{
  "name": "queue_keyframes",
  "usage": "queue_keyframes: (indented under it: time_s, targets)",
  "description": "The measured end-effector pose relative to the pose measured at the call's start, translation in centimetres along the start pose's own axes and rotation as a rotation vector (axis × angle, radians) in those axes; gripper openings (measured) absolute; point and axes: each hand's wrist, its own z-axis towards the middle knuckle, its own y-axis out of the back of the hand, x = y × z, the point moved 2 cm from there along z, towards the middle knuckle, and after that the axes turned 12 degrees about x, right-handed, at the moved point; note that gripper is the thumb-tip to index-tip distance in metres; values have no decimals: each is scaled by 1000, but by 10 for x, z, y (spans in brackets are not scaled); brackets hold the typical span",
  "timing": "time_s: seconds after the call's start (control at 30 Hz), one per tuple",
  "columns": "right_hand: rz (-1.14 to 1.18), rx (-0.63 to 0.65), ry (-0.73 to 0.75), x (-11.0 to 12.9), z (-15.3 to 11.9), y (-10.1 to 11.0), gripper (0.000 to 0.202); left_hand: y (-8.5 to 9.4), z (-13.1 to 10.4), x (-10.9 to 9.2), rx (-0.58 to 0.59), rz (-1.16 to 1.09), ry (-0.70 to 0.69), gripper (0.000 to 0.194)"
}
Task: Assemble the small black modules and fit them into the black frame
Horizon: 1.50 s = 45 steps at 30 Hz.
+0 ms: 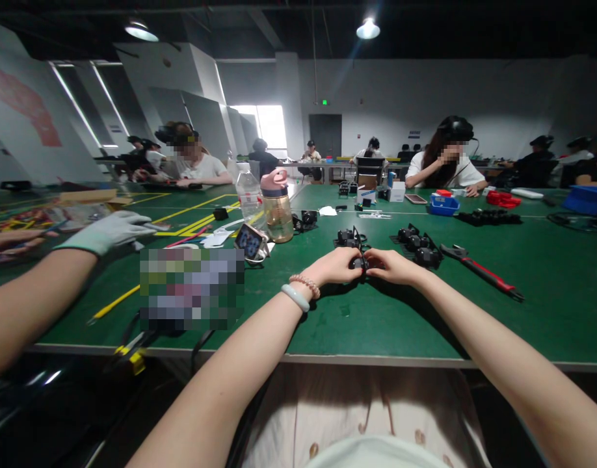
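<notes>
Left hand (335,266): fingers curled closed round small black plastic-looking part (358,264), apparently steadying it.
Right hand (391,266): thumb and fingers pinching its opposite side, seemingly bracing.

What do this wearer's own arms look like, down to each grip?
Both forearms show no sleeves. The left grip and right grip wear no gloves. On the left are a pale, smooth bangle and a pinkish beaded bracelet; on the right, no jewellery shows.
</notes>
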Motion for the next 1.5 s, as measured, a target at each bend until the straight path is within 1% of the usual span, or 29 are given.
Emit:
queue_keyframes:
  time_s: [0.47, 0.63, 0.9, 1.17, 1.5]
  targets:
    - [-47, 17, 1, 3, -1, 2, 28, 0, 0, -1, 15, -28, 40, 26]
    - [-36, 20, 8, 2, -1, 2, 27, -1, 0, 0, 11, -24, 19, 26]
    - [-40, 11, -25, 2, -1, 0, 29, 2, -1, -4, 15, -19, 44, 25]
    - [-31, -27, -5, 6, 0, 0, 31, 3, -1, -4, -24, 24, 3, 23]
    - [-28, -33, 1, 8, 0, 1, 27, 1, -1, -3, -21, 8, -2, 22]
